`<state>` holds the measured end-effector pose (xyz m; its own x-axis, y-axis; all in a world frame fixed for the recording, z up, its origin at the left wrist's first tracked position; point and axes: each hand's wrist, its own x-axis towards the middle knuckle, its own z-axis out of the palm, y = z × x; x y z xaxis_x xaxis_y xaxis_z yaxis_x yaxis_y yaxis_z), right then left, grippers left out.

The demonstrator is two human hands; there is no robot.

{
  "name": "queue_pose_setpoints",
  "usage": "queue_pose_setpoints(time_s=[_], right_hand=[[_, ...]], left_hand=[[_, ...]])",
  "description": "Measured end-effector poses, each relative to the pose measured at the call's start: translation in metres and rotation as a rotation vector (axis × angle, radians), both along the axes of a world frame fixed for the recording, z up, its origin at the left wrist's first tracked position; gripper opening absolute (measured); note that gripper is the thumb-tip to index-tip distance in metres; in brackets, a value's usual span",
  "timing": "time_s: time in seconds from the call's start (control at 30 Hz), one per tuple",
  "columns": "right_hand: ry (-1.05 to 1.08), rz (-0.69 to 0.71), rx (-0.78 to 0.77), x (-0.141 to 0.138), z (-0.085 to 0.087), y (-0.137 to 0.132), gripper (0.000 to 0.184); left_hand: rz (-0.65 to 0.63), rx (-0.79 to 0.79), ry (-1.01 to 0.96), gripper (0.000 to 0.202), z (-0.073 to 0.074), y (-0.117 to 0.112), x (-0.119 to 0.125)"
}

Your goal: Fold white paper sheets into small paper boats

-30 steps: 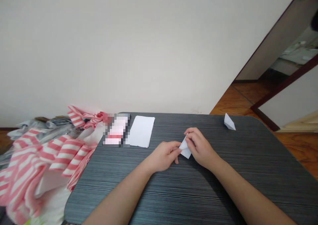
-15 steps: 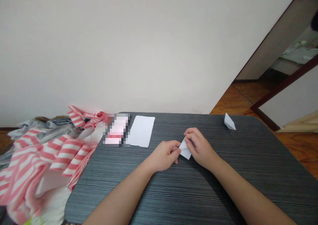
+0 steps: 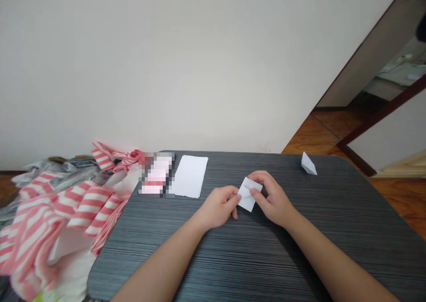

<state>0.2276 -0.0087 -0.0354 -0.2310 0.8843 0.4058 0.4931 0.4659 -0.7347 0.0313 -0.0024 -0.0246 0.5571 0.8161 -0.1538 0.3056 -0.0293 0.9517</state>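
A small folded white paper [image 3: 245, 200], roughly square with creases across it, is held between my two hands above the dark table [image 3: 213, 262]. My left hand [image 3: 221, 207] pinches its left corner between thumb and fingers. On the other side, my right hand [image 3: 271, 198] grips the right edge, thumb on top and fingers behind the paper. The fingertips behind it are partly hidden. At the far right of the table stands a folded white paper piece [image 3: 309, 164] with a pointed top.
Left of my hands lies a stack of white paper sheets [image 3: 191, 176], beside a pixelated pink-and-white item [image 3: 156, 174]. Red-and-white striped cloth [image 3: 86, 204] is heaped past the table's left edge. A pale wall [image 3: 199, 71] rises behind the table.
The paper has gone from a narrow, triangular look to a flatter, squarer face. My right thumb has shifted onto its front; both hands keep hold in nearly the same place.
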Motion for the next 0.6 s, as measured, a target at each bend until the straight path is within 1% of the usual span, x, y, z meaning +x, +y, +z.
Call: queue_pose_setpoints(time_s=[0.07,0.13,0.17,0.23,0.3,0.43,0.6], right_hand=[[0.112,-0.02,-0.116,0.0008,-0.0052,0.0,0.034],[0.238,0.009,-0.232,0.0003,-0.0083,0.0002,0.044],[0.284,0.036,-0.287,-0.0002,-0.0088,0.0004,0.047],[0.343,0.09,-0.386,-0.0008,-0.0081,0.0009,0.046],[0.371,0.119,-0.456,-0.0008,-0.0065,0.0015,0.042],[0.412,0.121,-0.495,0.0,-0.0056,0.0024,0.036],[0.424,0.13,-0.488,-0.0014,-0.0065,0.0018,0.031]], left_hand=[[0.011,-0.056,-0.046,0.03,-0.0012,0.0012,0.0003],[0.014,-0.105,-0.094,0.03,-0.0018,0.0022,0.0007],[0.015,-0.121,-0.113,0.03,-0.0019,0.0025,0.0009],[0.019,-0.131,-0.135,0.029,-0.0021,0.0027,0.0012],[0.022,-0.129,-0.14,0.029,-0.0025,0.0025,0.0014],[0.022,-0.131,-0.146,0.028,-0.0044,0.0022,0.0015],[0.027,-0.126,-0.126,0.026,-0.008,0.0025,0.0018]])
